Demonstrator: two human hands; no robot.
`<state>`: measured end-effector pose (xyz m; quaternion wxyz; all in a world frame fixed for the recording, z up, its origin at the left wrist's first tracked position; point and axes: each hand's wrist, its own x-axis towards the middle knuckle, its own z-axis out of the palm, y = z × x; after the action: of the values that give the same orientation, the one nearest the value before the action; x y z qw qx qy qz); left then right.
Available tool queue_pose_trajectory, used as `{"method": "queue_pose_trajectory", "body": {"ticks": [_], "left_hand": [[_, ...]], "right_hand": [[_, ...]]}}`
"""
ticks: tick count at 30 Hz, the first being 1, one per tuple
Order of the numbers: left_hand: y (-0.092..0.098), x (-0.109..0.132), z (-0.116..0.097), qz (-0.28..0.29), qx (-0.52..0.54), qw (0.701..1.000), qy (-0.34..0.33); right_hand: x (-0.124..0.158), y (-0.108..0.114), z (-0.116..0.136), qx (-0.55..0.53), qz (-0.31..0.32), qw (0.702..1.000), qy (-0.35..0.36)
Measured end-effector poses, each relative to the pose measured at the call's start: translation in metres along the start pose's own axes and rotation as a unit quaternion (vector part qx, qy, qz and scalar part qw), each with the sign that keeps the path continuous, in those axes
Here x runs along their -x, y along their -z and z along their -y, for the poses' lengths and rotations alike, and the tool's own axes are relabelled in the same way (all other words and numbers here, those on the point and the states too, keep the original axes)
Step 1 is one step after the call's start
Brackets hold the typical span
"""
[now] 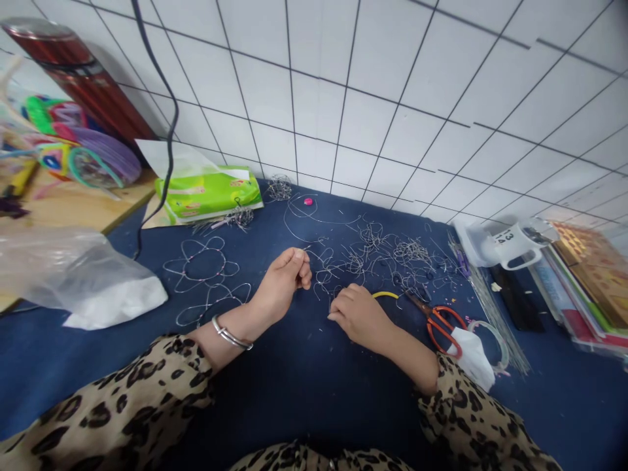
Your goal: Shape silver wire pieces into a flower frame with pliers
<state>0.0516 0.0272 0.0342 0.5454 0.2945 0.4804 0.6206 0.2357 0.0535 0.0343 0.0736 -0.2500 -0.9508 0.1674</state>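
Note:
My left hand [289, 278] is closed in a pinch, with a thin metal wire [316, 243] running from its fingertips. My right hand [360, 315] sits a little lower and to the right, fingers curled and pinched by the bent wire between the hands; the exact grip point is hidden. Left of my left hand lie two flower-shaped wire loops [206, 263] with small beads on them. A tangle of wire pieces [373, 239] spreads beyond my right hand. Orange-handled scissors [444, 327] rest near my right forearm.
At the back left are a green tissue pack [210, 193] and a red thermos [73, 78]. A plastic bag [112, 281] lies far left. On the right are a bundle of straight wires [495, 320], a white mug [515, 245] and stacked books [583, 288]. A tiled wall [318, 104] stands behind.

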Motion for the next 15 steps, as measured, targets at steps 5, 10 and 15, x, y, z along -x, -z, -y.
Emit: {"method": "queue_pose_trajectory", "body": {"ticks": [5, 10, 15], "left_hand": [[0.000, -0.001, 0.003, -0.001, 0.002, 1.000, 0.007], [0.002, -0.002, 0.006, -0.021, -0.003, 1.000, -0.008], [0.005, -0.007, 0.011, -0.066, -0.017, 0.997, -0.043]], "right_hand": [[0.003, 0.036, -0.029, 0.021, -0.076, 0.994, -0.069], [0.016, 0.047, -0.075, 0.163, -0.087, 0.969, -0.164], [0.009, 0.039, -0.063, 0.110, -0.077, 0.984, -0.118]]}}
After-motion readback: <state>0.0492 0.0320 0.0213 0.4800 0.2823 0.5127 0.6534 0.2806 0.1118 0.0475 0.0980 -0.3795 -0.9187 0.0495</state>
